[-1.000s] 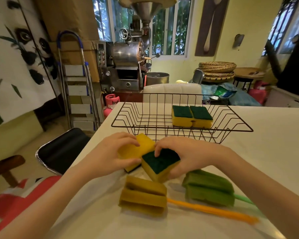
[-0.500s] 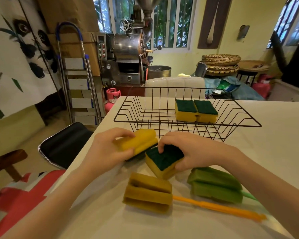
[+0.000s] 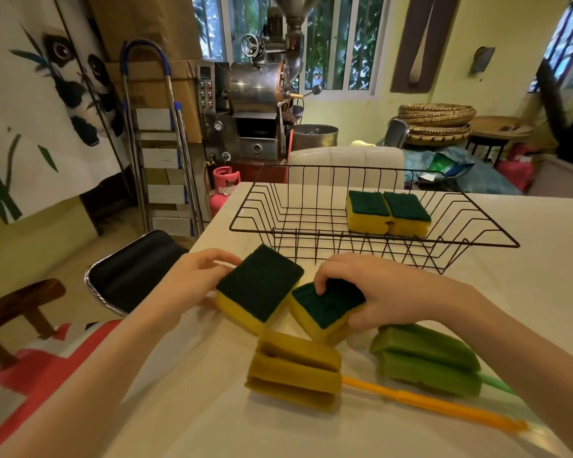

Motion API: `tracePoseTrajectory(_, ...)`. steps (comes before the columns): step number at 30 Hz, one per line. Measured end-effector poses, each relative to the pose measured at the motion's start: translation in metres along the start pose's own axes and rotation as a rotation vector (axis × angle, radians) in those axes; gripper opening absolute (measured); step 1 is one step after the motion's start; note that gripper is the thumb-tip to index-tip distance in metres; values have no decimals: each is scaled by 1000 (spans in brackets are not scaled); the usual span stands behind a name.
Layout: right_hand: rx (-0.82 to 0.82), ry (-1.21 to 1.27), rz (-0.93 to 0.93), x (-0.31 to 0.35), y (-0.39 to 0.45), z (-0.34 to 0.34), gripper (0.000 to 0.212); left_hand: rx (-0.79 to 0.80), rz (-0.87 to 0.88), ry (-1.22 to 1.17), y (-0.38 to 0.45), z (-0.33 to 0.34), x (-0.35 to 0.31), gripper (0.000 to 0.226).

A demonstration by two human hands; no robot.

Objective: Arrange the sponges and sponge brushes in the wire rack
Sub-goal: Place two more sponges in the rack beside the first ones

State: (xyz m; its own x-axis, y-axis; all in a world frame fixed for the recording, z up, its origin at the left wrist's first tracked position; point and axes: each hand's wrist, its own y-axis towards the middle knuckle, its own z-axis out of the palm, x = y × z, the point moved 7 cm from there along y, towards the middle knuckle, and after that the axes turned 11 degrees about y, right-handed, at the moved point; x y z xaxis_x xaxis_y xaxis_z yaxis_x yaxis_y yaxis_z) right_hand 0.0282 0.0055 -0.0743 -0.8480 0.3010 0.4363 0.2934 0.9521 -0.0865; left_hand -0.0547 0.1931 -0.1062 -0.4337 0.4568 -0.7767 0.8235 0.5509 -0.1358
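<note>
Nearest lie the yellow sponge brush (image 3: pixel 295 370) and the green sponge brush (image 3: pixel 425 360), handles trailing right. Just beyond, the left hand (image 3: pixel 192 285) is clamped on one sponge (image 3: pixel 260 285) and the right hand (image 3: pixel 384 289) on another sponge (image 3: pixel 326 309), scrub sides up. The wire rack (image 3: pixel 371 241) sits straight ahead, farther off, with two sponges (image 3: pixel 389 213) at its right; its left stands open, nearer the left hand.

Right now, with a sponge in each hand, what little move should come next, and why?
Probably lift both sponges forward into the wire rack. The left hand holds one sponge, the right hand another, both green side up like the two sponges already in the rack, which has bare space to their left.
</note>
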Motion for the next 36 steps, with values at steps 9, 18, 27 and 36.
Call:
tracePoseTrajectory(9,42,21,15,1,-8,-2,34,-217,412,338,-11,2,-27,16)
tracePoseTrajectory(18,-182,15,315,-7,-11,-3,73,298,550,741,-18,27,-62,45)
tracePoseTrajectory(27,-159,12,266,-4,-10,-2,65,429,508,863,-8,37,-65,58)
tracePoseTrajectory(36,-78,360,223,-14,-18,-29,60,483,488,698,-5,22,-79,55)
